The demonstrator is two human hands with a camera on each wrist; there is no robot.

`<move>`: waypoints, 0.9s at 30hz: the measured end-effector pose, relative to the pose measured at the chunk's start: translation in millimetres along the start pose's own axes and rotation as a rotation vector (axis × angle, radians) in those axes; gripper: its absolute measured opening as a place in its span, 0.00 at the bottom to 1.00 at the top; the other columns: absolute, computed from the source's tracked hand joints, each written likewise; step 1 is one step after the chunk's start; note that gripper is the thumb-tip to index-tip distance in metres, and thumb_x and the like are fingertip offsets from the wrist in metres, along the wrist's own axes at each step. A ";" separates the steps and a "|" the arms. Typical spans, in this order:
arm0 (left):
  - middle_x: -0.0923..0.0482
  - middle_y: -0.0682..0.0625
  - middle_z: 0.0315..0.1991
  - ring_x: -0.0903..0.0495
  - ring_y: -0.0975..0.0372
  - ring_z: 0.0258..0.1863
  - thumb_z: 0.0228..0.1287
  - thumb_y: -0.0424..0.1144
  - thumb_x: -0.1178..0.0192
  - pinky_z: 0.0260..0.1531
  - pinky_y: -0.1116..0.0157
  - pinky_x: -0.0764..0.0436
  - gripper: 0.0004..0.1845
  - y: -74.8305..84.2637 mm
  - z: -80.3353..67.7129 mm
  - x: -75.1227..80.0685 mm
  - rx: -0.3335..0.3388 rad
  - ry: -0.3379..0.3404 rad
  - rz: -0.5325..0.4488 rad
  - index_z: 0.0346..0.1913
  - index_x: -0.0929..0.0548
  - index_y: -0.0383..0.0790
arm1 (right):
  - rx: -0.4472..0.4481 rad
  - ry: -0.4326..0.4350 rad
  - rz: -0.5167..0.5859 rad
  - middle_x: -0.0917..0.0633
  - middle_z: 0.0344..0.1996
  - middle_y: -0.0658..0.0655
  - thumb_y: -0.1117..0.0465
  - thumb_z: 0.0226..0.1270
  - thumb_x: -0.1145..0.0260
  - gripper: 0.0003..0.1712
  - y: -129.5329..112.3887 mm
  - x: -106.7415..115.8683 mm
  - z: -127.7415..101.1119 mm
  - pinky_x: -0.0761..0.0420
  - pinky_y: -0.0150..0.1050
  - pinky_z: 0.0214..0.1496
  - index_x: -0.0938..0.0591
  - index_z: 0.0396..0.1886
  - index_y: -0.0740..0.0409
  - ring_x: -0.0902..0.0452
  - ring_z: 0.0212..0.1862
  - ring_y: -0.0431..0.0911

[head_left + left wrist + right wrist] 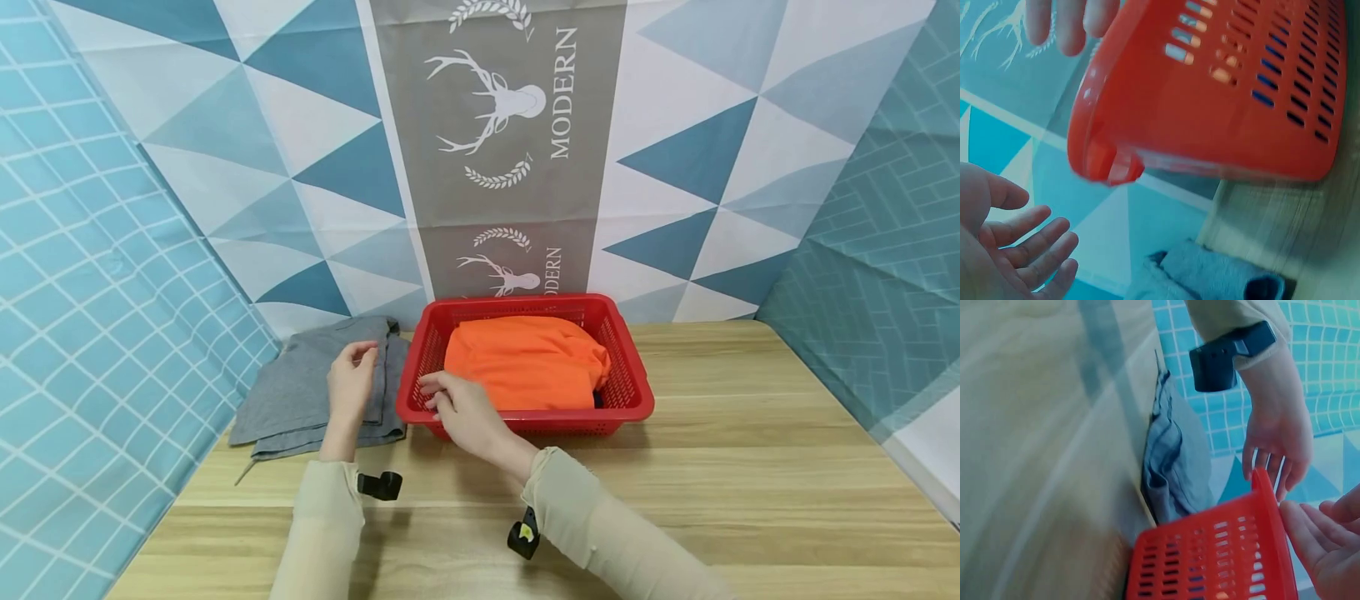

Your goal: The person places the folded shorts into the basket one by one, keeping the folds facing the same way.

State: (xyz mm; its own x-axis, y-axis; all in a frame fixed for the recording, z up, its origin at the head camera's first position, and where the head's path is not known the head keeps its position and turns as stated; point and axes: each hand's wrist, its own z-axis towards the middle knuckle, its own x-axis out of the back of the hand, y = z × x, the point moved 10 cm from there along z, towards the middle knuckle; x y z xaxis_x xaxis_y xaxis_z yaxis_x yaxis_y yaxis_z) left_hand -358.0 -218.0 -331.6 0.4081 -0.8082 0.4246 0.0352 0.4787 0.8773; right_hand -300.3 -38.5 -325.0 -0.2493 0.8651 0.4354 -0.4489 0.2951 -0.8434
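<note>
I see a red plastic basket [637, 392] with slotted walls and rounded corners; it stands on the pale wooden worktop [750, 467], at the back middle. Inside lies a soft orange cloth [525, 362], folded in a rounded heap. Just left of the basket, a flat grey cloth [292, 392] with a matte weave lies on the worktop.

My right hand [461, 408] reaches across to the near left corner of the basket. Its fingers are straight and lie over the rim, not curled around it. My left hand [351, 383] hovers over the grey cloth, palm turned inward, fingers loose and a little bent, holding nothing. Both sleeves are of thin beige fabric.
</note>
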 end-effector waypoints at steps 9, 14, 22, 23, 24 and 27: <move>0.23 0.40 0.48 0.24 0.52 0.48 0.68 0.41 0.54 0.37 0.63 0.29 0.17 -19.7 4.5 19.0 0.031 0.035 0.032 0.53 0.24 0.37 | 0.101 -0.071 -0.058 0.19 0.45 0.52 0.68 0.69 0.52 0.17 -13.0 -29.6 -11.6 0.24 0.24 0.38 0.24 0.53 0.55 0.22 0.37 0.34; 0.23 0.40 0.48 0.24 0.51 0.47 0.68 0.42 0.54 0.34 0.64 0.29 0.18 -29.4 7.6 26.1 0.041 0.048 0.068 0.54 0.24 0.37 | 0.207 -0.105 -0.214 0.20 0.48 0.49 0.66 0.69 0.51 0.17 -20.5 -48.9 -16.6 0.27 0.23 0.46 0.24 0.53 0.53 0.23 0.46 0.34; 0.27 0.39 0.52 0.28 0.49 0.50 0.69 0.44 0.56 0.40 0.57 0.28 0.20 -48.3 11.8 35.9 0.057 0.031 0.110 0.55 0.26 0.37 | 0.167 -0.189 -0.331 0.26 0.57 0.49 0.61 0.69 0.51 0.22 -10.4 -76.8 -14.6 0.30 0.31 0.57 0.30 0.62 0.52 0.30 0.57 0.38; 0.28 0.39 0.53 0.28 0.49 0.50 0.69 0.45 0.57 0.41 0.56 0.28 0.20 -50.7 11.8 37.8 0.061 0.029 0.109 0.56 0.27 0.36 | 0.153 -0.199 -0.340 0.27 0.59 0.49 0.59 0.69 0.51 0.23 -7.7 -79.9 -14.2 0.31 0.33 0.59 0.32 0.63 0.51 0.33 0.60 0.39; 0.28 0.39 0.53 0.28 0.49 0.51 0.69 0.45 0.57 0.41 0.55 0.28 0.20 -52.5 12.0 40.0 0.062 0.031 0.111 0.56 0.27 0.36 | 0.144 -0.204 -0.348 0.28 0.60 0.50 0.58 0.69 0.50 0.24 -5.6 -82.6 -13.9 0.32 0.35 0.61 0.33 0.64 0.52 0.34 0.61 0.41; 0.29 0.37 0.54 0.29 0.48 0.52 0.68 0.44 0.56 0.43 0.53 0.29 0.21 -57.8 14.1 45.2 0.063 0.035 0.124 0.56 0.27 0.34 | 0.095 -0.222 -0.362 0.32 0.63 0.51 0.53 0.68 0.49 0.27 3.5 -90.4 -12.7 0.35 0.37 0.63 0.36 0.66 0.52 0.38 0.65 0.43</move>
State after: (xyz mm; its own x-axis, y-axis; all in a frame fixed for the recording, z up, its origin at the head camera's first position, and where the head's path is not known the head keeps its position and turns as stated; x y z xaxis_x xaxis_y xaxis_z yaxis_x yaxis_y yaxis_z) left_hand -354.5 -287.0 -360.0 0.4373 -0.7312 0.5236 -0.0745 0.5508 0.8313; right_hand -268.4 -110.6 -371.3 -0.2356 0.6014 0.7634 -0.6155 0.5155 -0.5961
